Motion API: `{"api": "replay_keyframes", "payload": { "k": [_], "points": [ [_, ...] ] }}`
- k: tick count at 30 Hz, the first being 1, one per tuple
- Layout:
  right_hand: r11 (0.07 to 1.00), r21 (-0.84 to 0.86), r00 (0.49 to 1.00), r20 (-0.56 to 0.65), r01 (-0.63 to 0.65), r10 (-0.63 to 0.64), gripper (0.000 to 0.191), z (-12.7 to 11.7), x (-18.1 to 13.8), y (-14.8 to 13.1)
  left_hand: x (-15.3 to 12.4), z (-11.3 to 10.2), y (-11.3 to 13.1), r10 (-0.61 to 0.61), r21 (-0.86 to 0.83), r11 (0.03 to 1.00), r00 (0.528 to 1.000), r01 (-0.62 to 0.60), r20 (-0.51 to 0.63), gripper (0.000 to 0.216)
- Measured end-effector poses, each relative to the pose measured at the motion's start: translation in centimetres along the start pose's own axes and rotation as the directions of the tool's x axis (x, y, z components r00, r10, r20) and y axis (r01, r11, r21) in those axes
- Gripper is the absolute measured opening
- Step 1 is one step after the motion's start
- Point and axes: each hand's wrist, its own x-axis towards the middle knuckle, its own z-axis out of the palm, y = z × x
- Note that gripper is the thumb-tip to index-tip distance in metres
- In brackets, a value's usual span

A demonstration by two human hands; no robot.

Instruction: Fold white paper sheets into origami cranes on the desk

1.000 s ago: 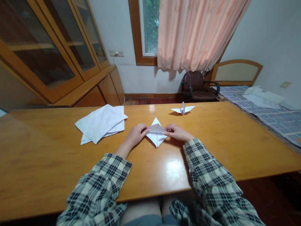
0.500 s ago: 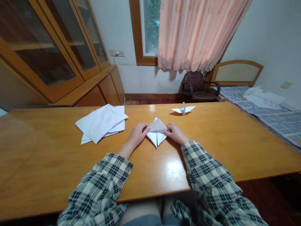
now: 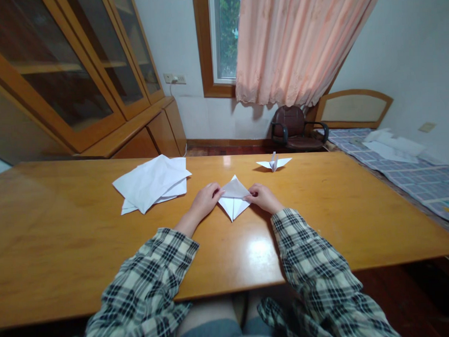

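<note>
A white folded paper [image 3: 233, 200] lies on the wooden table in front of me, diamond-shaped, with a flap folded across its upper half and a seam down the lower half. My left hand [image 3: 207, 198] pinches its left corner between thumb and fingers. On the opposite corner, my right hand [image 3: 263, 197] is closed with its fingertips on the paper's edge. Beyond the right hand stands a finished paper crane [image 3: 274, 163] with its wings spread.
Several loose white sheets [image 3: 151, 183] are piled on the table [image 3: 84, 262] to the left. A glass-door cabinet [image 3: 77, 85] rises behind them. Past the far edge are an office chair [image 3: 295, 129] and, at right, a bed [image 3: 404, 167].
The folded paper has turned very slightly between my hands, its top tip shifting right and the lower seam closing up. Both hands have stayed nearly in place.
</note>
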Motion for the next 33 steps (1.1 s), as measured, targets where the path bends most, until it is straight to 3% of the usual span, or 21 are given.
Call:
{"api": "replay_keyframes", "payload": {
  "k": [11,19,33],
  "points": [
    [0.994,-0.104,0.999,-0.023,0.027,-0.030,0.032,-0.1,0.0,-0.5,0.0,0.3,-0.5,0.028,-0.061,0.998,0.999,-0.026,0.035,0.018],
    [0.990,-0.140,0.998,-0.070,-0.012,0.002,0.032,0.4,-0.1,-1.0,0.3,0.4,-0.4,-0.027,-0.011,1.000,1.000,0.027,0.010,0.029],
    [0.983,-0.181,0.986,-0.166,-0.027,-0.004,0.028,0.9,-0.4,-1.7,0.4,0.0,0.8,-0.125,0.067,0.990,0.992,0.124,0.021,0.022]
  ]
}}
